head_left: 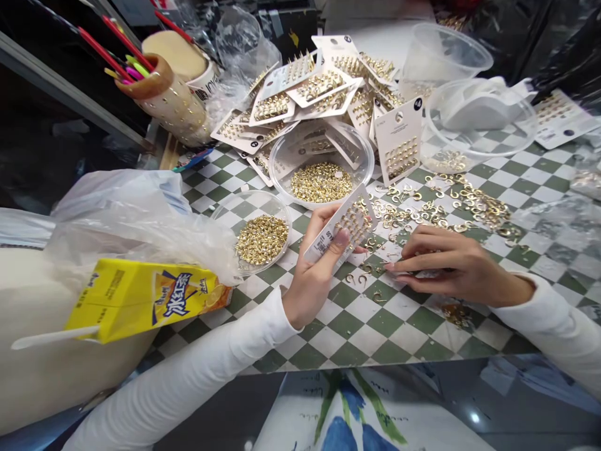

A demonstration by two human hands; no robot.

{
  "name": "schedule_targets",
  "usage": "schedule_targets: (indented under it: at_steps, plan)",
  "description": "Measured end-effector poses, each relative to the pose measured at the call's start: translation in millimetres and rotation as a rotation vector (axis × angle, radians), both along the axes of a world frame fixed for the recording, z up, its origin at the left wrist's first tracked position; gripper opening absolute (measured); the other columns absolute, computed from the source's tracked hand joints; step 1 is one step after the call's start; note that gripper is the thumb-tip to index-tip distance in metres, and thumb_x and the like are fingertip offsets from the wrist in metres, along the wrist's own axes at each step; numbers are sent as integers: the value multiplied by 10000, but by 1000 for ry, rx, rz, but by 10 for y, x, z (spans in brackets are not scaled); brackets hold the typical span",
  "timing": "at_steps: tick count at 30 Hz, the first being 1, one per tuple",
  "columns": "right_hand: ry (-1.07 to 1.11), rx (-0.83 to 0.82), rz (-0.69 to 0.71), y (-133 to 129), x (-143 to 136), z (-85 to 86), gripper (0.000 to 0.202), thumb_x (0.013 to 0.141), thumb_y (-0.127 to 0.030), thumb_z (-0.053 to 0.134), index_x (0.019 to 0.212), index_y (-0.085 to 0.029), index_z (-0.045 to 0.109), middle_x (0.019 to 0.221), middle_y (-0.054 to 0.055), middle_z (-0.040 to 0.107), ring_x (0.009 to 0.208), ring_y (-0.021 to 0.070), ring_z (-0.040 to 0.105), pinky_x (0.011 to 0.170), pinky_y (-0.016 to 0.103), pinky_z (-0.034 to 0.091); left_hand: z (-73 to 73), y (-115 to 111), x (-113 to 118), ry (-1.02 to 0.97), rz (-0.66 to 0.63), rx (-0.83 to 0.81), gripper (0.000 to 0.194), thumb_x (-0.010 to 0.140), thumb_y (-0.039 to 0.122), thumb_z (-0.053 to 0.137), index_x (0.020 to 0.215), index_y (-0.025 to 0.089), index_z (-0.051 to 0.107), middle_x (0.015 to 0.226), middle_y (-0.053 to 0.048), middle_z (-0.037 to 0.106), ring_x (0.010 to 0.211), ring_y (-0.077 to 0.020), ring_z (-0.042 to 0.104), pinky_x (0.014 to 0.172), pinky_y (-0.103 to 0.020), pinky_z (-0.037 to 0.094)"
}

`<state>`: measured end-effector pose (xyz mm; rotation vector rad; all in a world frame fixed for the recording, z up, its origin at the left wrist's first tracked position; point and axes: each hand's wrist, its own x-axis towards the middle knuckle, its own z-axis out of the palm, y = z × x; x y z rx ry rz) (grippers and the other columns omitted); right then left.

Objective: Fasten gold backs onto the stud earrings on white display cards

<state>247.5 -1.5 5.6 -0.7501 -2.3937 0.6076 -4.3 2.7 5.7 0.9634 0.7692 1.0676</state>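
In my left hand (312,269) is a white earring card (345,222) with rows of small gold earrings and a price label, gripped between thumb and fingers and tilted. My right hand (436,260) is low over the checkered tabletop with its fingertips pinched together; what lies between them is too small to make out. Loose gold hoop earrings (422,213) are scattered just beyond it, and a few lie between the two hands. Behind the card stands a clear plastic tub (277,156) holding many tiny gold pieces (322,181). More such pieces (261,240) fill a shallow lid left of my left hand.
Filled earring cards (323,81) are heaped at the back. Clear tubs (479,141) stand at the back right. On the left are a pen holder (176,109), a plastic bag (117,213) and a yellow drink carton (136,300). The table's front edge runs below my wrists.
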Motion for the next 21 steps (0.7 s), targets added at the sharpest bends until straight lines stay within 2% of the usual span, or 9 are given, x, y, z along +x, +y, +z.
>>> schedule_targets:
  at_steps: [4, 9, 12, 14, 17, 19, 21]
  plan:
    - [-35, -6, 74, -27, 16, -29, 226, 959, -145, 685, 1145, -264, 733, 932, 40, 675, 830, 175, 555, 750, 354, 452, -45, 15, -1, 8, -10, 26, 284, 990, 414, 636, 1251, 309, 592, 1426, -66, 610, 1265, -277, 639, 1001, -443, 629]
    - [-63, 23, 22, -31, 3, -54, 324, 966, -150, 679, 1276, -239, 696, 963, 58, 666, 866, 189, 558, 767, 365, 455, -47, 20, -3, 12, -8, 24, 273, 974, 398, 665, 1224, 307, 604, 1411, -59, 625, 1288, -281, 636, 1030, -447, 614]
    - [-40, 18, 46, -20, -14, -20, 244, 962, -167, 687, 1185, -251, 740, 950, 55, 664, 845, 189, 564, 754, 368, 455, -41, 25, -14, 41, -3, 25, 322, 953, 401, 691, 1252, 308, 611, 1364, -68, 649, 1219, -278, 665, 1003, -447, 628]
    - [34, -8, -14, -7, -33, 25, 221, 946, -155, 701, 1138, -247, 762, 905, 49, 659, 820, 182, 580, 731, 354, 469, -34, 28, -18, 56, -3, 36, 351, 944, 398, 703, 1268, 299, 612, 1332, -76, 659, 1161, -269, 684, 983, -444, 635]
    - [116, -45, -202, 16, -71, 71, 214, 917, -150, 735, 1096, -255, 786, 879, 44, 666, 792, 174, 607, 690, 332, 492, -20, 32, -18, 48, -13, 44, 357, 946, 413, 699, 1270, 285, 619, 1311, -80, 663, 1130, -255, 688, 982, -432, 632]
    - [119, -53, -289, 30, -93, 59, 184, 915, -170, 743, 1067, -261, 796, 883, 45, 668, 785, 175, 617, 675, 330, 499, -13, 34, -18, 30, -24, 38, 369, 964, 469, 661, 1283, 288, 615, 1337, -83, 653, 1170, -263, 674, 993, -432, 626]
    - [77, 1, -304, 38, -103, 19, 156, 927, -196, 735, 1055, -261, 797, 878, 45, 661, 788, 181, 618, 683, 340, 502, -11, 35, -20, 29, -26, 43, 392, 984, 531, 604, 1294, 291, 614, 1372, -84, 640, 1256, -280, 641, 1043, -442, 600]
